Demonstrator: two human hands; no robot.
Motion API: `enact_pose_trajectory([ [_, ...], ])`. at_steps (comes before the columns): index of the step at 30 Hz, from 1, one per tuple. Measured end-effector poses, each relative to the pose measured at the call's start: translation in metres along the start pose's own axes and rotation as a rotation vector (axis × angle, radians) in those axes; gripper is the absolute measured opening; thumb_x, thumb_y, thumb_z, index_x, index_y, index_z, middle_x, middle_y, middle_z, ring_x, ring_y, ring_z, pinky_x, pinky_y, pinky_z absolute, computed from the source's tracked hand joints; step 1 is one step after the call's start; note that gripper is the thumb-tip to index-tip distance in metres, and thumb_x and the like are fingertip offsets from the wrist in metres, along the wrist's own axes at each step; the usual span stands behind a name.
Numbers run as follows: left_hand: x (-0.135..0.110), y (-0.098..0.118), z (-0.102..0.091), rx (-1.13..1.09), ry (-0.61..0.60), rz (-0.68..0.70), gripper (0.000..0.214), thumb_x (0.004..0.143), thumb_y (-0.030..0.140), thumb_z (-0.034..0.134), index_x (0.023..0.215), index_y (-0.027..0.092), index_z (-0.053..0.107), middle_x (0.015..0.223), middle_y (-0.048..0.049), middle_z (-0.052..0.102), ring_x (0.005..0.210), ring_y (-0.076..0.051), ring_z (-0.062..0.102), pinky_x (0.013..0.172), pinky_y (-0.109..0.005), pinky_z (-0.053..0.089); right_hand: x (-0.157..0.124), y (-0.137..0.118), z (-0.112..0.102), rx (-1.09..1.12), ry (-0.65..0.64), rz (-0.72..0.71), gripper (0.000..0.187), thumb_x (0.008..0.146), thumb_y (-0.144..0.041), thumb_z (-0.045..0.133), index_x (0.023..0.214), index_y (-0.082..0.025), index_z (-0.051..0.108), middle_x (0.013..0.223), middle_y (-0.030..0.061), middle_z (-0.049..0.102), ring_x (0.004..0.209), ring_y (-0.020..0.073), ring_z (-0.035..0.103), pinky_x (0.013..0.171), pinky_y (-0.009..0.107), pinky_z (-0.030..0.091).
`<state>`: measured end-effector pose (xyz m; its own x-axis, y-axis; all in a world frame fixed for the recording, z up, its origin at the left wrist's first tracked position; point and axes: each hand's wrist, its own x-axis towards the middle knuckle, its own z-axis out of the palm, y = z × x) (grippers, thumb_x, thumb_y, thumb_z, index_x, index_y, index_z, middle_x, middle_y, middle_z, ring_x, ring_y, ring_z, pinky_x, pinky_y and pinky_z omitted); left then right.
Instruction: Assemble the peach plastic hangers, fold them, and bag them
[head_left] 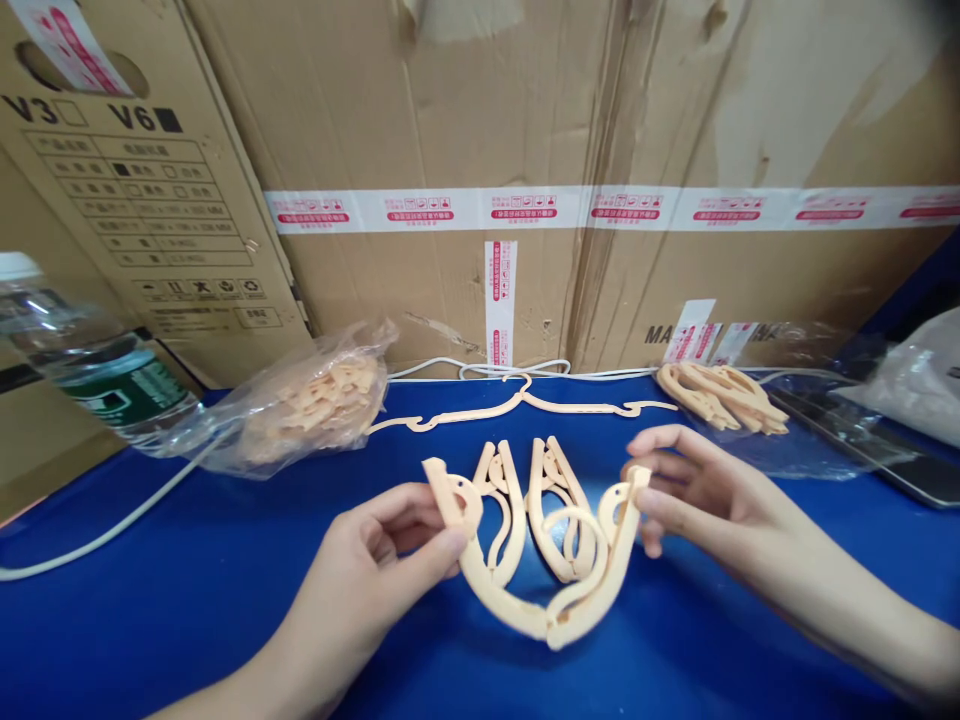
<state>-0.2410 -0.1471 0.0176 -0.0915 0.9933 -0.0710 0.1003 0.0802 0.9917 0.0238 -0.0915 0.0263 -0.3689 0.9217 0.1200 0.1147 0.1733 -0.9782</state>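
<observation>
A peach plastic folding hanger [551, 615] hangs in a V between my hands above the blue table [187, 600]. My left hand [390, 555] pinches its left arm end between thumb and fingers. My right hand [686, 490] grips the right arm end. Behind the held hanger, two folded hangers [529, 500] lie on the table. An unfolded hanger [517, 405] lies flat farther back.
A clear bag of peach hangers [315, 400] lies at the left, beside a water bottle [90, 360]. More folded hangers [720, 395] rest on plastic at the right. Large cardboard boxes [525, 150] wall off the back. A white cable [105, 530] runs across the left.
</observation>
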Motion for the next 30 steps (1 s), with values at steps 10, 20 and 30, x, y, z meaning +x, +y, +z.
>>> enact_pose_trajectory([
  [10, -0.008, -0.017, 0.008, -0.025, -0.174, 0.042, 0.024, 0.073, 0.037, 0.075, 0.086, 0.018, 0.068, 0.081, -0.0054, 0.072, 0.072, -0.017, 0.067, 0.062, -0.022, 0.053, -0.024, -0.005, 0.018, -0.042, -0.385, 0.063, 0.020, 0.088, -0.039, 0.064, 0.097, -0.022, 0.069, 0.102, 0.0060, 0.069, 0.092, 0.0204, 0.067, 0.084, 0.034, 0.057],
  [20, -0.016, -0.009, 0.011, 0.050, -0.147, 0.203, 0.010, 0.074, 0.026, 0.073, 0.072, 0.019, 0.066, 0.079, -0.0035, 0.068, 0.074, -0.018, 0.067, 0.067, -0.025, 0.057, -0.038, 0.002, 0.019, 0.037, -0.428, 0.045, 0.036, 0.087, -0.034, 0.066, 0.123, -0.032, 0.063, 0.133, 0.0088, 0.056, 0.102, 0.0245, 0.067, 0.087, 0.041, 0.058],
  [30, -0.021, -0.011, 0.013, -0.028, -0.244, 0.144, 0.006, 0.078, 0.025, 0.070, 0.078, 0.021, 0.074, 0.111, -0.0080, 0.062, 0.091, -0.023, 0.069, 0.078, -0.029, 0.059, -0.043, -0.001, 0.013, 0.034, -0.485, 0.056, 0.045, 0.089, -0.031, 0.065, 0.132, -0.041, 0.055, 0.145, 0.0053, 0.046, 0.102, 0.0247, 0.067, 0.090, 0.043, 0.056],
])
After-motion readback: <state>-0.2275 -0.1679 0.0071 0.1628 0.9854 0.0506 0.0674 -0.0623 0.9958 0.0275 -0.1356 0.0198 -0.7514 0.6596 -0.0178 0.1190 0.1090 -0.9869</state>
